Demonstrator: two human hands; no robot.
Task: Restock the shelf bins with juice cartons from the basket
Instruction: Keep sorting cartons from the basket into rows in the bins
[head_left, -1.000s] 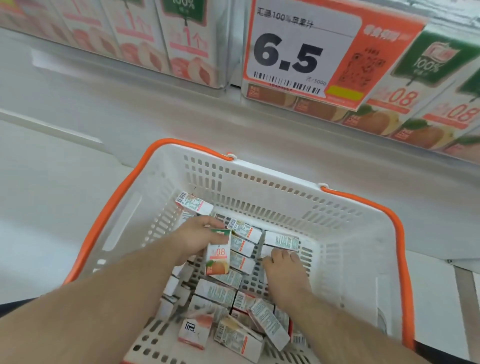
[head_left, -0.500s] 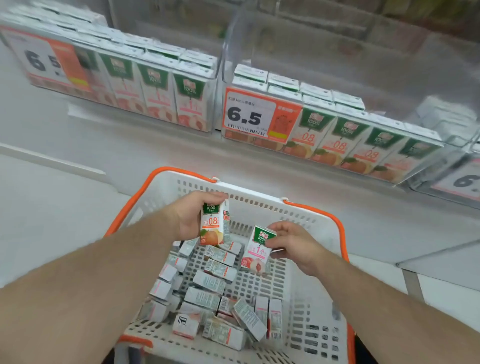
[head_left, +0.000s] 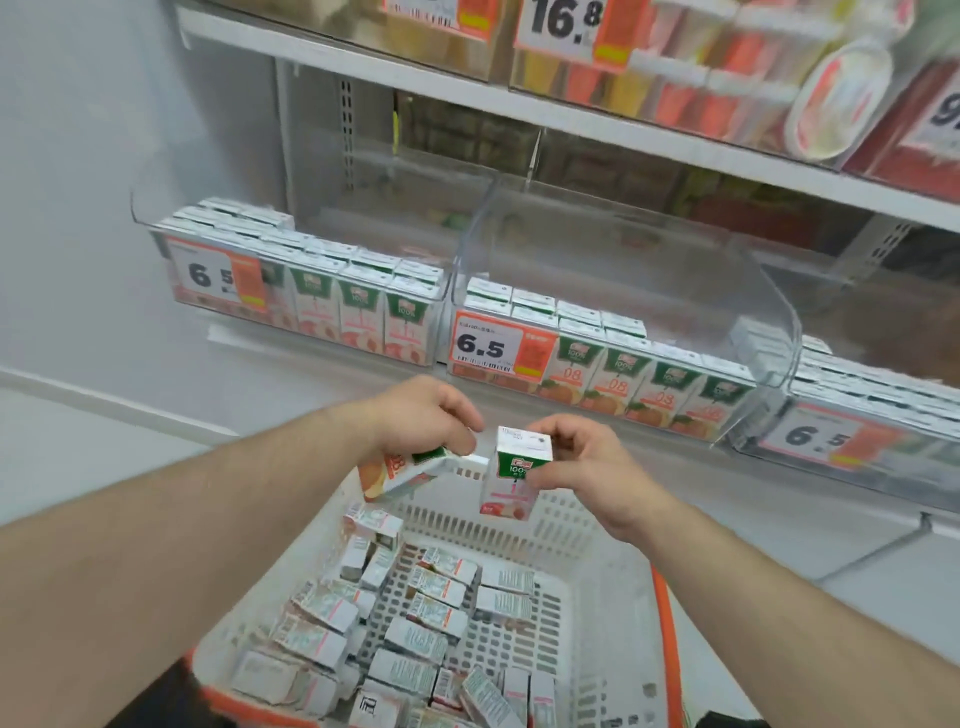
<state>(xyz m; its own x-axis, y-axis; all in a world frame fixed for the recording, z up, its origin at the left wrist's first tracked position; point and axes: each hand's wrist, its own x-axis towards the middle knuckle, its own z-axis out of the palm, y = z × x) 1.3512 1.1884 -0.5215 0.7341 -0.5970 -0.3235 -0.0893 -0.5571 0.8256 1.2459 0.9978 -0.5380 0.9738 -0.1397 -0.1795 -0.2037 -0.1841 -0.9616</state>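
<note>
Left hand: the left hand (head_left: 423, 415) is held above the far rim of the basket; its fingers are curled round the top end of an orange-fruit carton (head_left: 402, 470).
Left carton: it is tilted well off upright, the green-topped end gripped under the fingers, the bottom end pointed down and to the left.
Right hand: the right hand (head_left: 587, 462) is held just beside the left hand, at about the same height; a peach-pink carton (head_left: 514, 480) is pinched between thumb and fingers at its upper part.
Right carton: it is held upright, white top face turned up, green label toward the camera; it is close to the left carton, but contact cannot be told.
Basket: the white basket (head_left: 608, 597) with an orange handle lies below both hands; many loose cartons (head_left: 415, 639) are lying flat in it, mostly under the left forearm.
Bin ahead of the right hand: a clear middle bin (head_left: 675, 291) is seen past the fingers, with orange-fruit cartons in front rows and a 6.5 price tag (head_left: 485, 345).
Bin ahead of the left hand: a clear left bin (head_left: 452, 280) holds pink-label cartons, beyond and to the left.
Bin to the far right: only partly seen; contents blurred.
</note>
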